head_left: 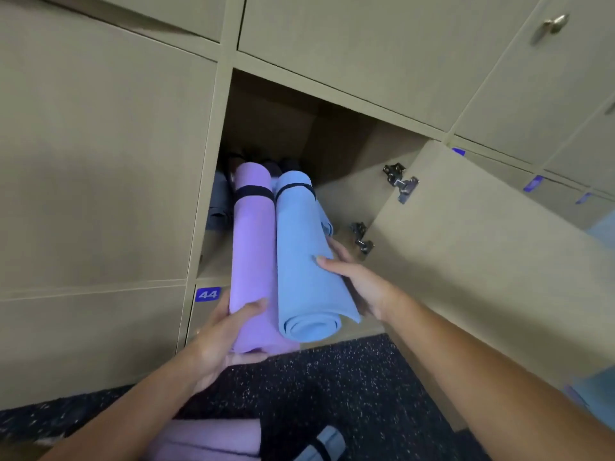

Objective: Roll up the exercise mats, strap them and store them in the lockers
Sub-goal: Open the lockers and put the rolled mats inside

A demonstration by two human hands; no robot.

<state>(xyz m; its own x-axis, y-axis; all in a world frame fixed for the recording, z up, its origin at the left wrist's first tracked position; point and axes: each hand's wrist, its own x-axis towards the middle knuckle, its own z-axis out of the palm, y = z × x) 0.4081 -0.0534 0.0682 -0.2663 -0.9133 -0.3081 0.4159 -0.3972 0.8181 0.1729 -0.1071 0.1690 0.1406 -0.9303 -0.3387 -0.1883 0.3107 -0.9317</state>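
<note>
Left hand [223, 331] curled round purple mat [253, 247], right hand [352, 277] gripping blue mat [299, 247] (both strapped); best slid together, level, into far locker [346, 151].

Purple mat [253, 247] and blue mat [304, 261]: soft matt foam, faintly textured, each bound by a black band [253, 193] that looks like elastic cloth. Locker [332, 104] and its open door [482, 261]: smooth matt beige laminated board with shiny metal hinges [401, 183], a brushed metal knob [554, 23] on a neighbouring door and a glossy blue label [207, 294] reading 44. Floor [349, 394]: dark, rough, speckled rubber
</note>
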